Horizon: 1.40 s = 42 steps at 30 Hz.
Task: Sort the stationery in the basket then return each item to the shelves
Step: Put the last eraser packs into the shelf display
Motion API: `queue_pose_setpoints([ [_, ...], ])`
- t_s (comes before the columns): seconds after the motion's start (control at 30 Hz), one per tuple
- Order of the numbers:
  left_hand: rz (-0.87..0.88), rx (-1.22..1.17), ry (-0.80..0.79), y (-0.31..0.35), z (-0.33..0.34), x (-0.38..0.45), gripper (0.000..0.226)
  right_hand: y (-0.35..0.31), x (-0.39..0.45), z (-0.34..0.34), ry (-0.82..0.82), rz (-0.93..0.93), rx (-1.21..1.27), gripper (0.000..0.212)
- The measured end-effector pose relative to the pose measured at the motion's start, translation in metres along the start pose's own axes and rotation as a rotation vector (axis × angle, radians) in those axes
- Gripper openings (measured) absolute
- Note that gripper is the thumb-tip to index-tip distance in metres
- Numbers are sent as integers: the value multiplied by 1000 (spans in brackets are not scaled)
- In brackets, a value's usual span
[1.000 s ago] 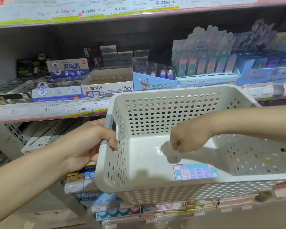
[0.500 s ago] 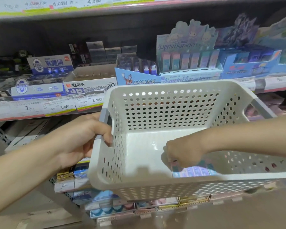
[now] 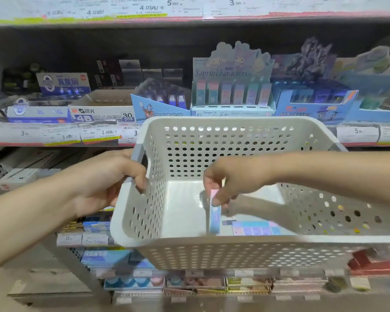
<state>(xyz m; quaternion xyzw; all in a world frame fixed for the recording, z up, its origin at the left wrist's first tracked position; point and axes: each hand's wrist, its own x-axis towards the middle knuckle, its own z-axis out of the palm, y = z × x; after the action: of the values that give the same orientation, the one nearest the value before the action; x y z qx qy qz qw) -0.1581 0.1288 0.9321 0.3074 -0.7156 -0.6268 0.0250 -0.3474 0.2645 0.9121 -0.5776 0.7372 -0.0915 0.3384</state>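
Note:
A white perforated basket (image 3: 234, 255) hangs in front of the shelves, and my left hand (image 3: 108, 181) grips its left rim. Inside the basket, my right hand (image 3: 230, 183) pinches the top of a pastel pink-and-blue eraser (image 3: 214, 217) that hangs upright above the floor. A second flat pastel eraser pack (image 3: 254, 228) lies on the basket floor at the near right. On the shelf behind stands a Sanrio display box (image 3: 232, 86) holding similar pastel erasers in a row.
The shelf behind carries an M&G 4B eraser box (image 3: 101, 111), a blue-white box (image 3: 63, 83) at the left and blue display boxes (image 3: 313, 102) at the right. Price labels (image 3: 61, 134) line the shelf edge. Lower shelves (image 3: 189, 282) hold more small stationery.
My right hand went down to the basket floor, took hold of one pastel eraser and lifted it upright. The basket and left hand stayed put, and the view shifted slightly.

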Motion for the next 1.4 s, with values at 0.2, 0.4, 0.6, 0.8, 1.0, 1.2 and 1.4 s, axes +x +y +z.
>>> queue_pose_setpoints([
  [0.2,-36,16,17,-1,11,-1,53,-11,-34,-82,525,-226,7,3],
  [0.4,-60,61,83,2,15,-2,71,-3,12,-110,1025,-289,-190,26],
  [0.6,-65,66,75,2,8,-1,63,1,43,-119,1042,-258,-185,30],
  [0.8,-46,29,38,12,3,2,38,1,48,-125,991,-224,-155,21],
  [1.0,-38,45,29,9,-2,10,65,-1,45,-118,986,-327,-149,21],
  [1.2,-38,35,37,7,-5,11,67,-2,41,-115,972,-340,-227,25],
  [1.4,-46,23,46,5,-8,9,72,-8,33,-115,878,-211,-199,44],
])
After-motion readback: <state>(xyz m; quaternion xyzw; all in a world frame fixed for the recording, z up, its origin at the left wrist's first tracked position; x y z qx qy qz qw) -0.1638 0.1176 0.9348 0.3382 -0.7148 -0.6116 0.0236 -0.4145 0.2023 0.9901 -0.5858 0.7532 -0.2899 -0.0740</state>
